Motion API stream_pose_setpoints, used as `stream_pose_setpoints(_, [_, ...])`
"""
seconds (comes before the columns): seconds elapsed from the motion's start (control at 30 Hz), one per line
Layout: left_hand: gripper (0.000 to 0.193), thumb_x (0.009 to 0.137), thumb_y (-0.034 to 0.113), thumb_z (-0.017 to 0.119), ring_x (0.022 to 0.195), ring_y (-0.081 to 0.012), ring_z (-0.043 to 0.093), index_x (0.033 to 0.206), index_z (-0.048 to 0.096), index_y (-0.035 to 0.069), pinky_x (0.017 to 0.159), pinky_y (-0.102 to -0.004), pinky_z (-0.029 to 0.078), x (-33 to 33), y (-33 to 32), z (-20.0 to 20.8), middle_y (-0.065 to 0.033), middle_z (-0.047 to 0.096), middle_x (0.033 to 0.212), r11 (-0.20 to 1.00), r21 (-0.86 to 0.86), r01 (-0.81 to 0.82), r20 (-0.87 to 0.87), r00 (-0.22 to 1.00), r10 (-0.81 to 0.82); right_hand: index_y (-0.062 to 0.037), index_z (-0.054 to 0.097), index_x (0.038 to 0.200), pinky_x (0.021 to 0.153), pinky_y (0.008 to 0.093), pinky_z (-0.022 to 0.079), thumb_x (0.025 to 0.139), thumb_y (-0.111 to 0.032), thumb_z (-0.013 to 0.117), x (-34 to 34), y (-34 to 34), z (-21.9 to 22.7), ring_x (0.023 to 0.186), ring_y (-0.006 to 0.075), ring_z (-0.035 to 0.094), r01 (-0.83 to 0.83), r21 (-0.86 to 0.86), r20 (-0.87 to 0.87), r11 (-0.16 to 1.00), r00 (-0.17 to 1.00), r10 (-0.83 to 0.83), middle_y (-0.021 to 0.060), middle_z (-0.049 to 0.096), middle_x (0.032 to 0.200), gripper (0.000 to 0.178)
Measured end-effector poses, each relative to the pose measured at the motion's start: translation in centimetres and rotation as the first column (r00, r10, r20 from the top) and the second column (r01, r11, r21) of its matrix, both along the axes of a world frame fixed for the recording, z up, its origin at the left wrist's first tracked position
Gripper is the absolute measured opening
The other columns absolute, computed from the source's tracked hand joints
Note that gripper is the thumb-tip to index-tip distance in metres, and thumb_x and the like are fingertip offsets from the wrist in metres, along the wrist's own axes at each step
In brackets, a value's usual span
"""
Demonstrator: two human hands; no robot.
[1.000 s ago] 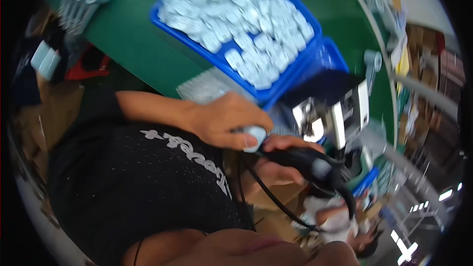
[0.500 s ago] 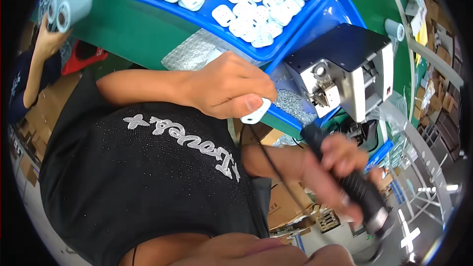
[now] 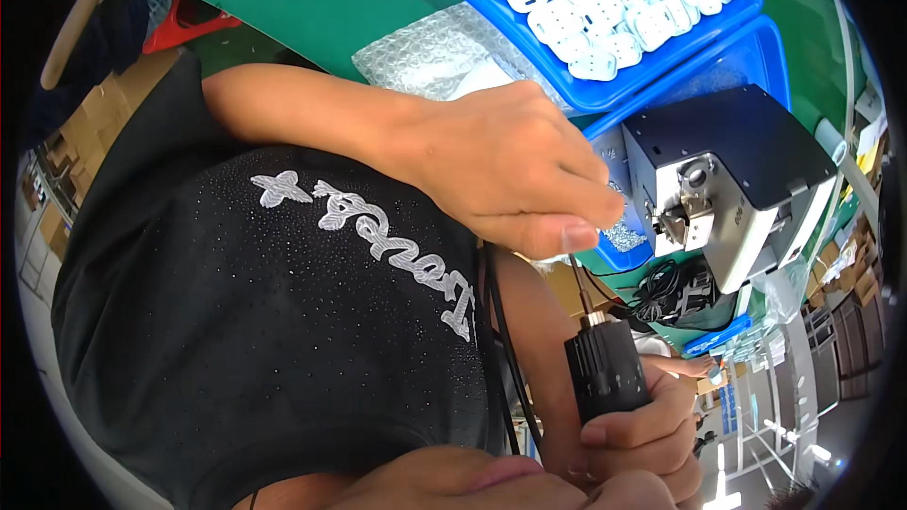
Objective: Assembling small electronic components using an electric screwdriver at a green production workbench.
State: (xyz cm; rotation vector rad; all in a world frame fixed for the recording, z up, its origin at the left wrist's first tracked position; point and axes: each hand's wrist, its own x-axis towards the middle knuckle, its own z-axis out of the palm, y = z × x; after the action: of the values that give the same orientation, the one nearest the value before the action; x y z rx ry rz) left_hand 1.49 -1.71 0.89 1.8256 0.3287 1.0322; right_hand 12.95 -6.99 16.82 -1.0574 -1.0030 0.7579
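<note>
Table (image 3: 274,14) is offering a bare green stretch at the upper left, its near edge slanting down toward your left arm (image 3: 321,104). Tray (image 3: 661,64) is lying on it, rim curving just beyond your left hand (image 3: 520,165); the machine (image 3: 746,151) is crowding that hand on its right. More room for moving is opening between the machine and your shirt (image 3: 312,302). Your right hand (image 3: 647,439) is gripping the driver (image 3: 605,370) below your left hand, fingers wrapping its black body. You are probably handling something stiff and moderately heavy, its ribs resisting slips; the thick body is offering the best hold, and the cord (image 3: 506,359) may be tugging. Your left fingers are curling, thumb pressing toward the forefinger; the view is hiding whether they are pinching anything. Just under that thumb, the slim bit (image 3: 583,298) is pointing up, likely stiff but disliking sideways pressure.
</note>
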Motion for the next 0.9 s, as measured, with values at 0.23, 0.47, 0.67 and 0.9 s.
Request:
stream_pose_setpoints(0.23, [0.031,0.096,0.029,0.045,0.051,-0.0191,0.05,0.084,0.06,0.005,0.042,-0.0327,0.038,0.0,-0.1,-0.1,-0.0026,0.045,0.065,1.0,0.025,-0.005,-0.011,1.0,0.005,-0.0155,0.039,0.077,0.047,0.0275,0.045,0.096,-0.019,0.048,1.3,-0.1,-1.9,0.045,0.0108,0.049,-0.132,0.253,-0.077,0.958,0.985,0.156,-0.0042,0.045,0.06,0.021])
stream_pose_setpoints(0.47, [0.031,0.096,0.029,0.045,0.05,-0.0186,0.05,0.083,0.06,0.005,0.042,-0.0325,0.037,0.5,-0.1,0.2,-0.0024,0.044,0.065,1.0,0.023,0.01,-0.002,1.0,-0.01,-0.0131,0.042,0.075,0.05,0.0184,0.045,0.067,-0.004,0.072,2.8,-0.9,-3.5,0.05,0.0013,0.054,-0.121,0.454,-0.069,0.883,0.983,0.17,-0.0088,0.046,0.061,0.032])
stream_pose_setpoints(0.67, [0.031,0.096,0.027,0.044,0.049,-0.0211,0.048,0.084,0.059,0.004,0.042,-0.0342,0.038,0.6,0.1,0.1,-0.0038,0.043,0.063,0.999,0.019,0.026,-0.014,1.0,-0.025,-0.0103,0.046,0.088,0.049,0.0315,0.048,0.095,-0.017,0.052,3.9,-2.3,-2.1,0.052,0.0148,0.055,-0.27,0.253,0.006,0.929,0.961,0.278,-0.0002,0.049,0.065,0.012])
stream_pose_setpoints(0.9, [0.035,0.097,0.028,0.041,0.048,-0.0254,0.049,0.088,0.061,0.002,0.044,-0.0376,0.042,0.3,0.2,0.4,-0.007,0.047,0.064,0.999,0.019,0.045,-0.031,0.999,-0.045,-0.0036,0.052,0.106,0.042,0.0341,0.043,0.081,-0.088,0.037,7.6,1.1,-6.4,0.042,0.0164,0.044,0.339,0.339,0.001,0.878,0.933,-0.361,0.0071,0.054,0.063,0.089])
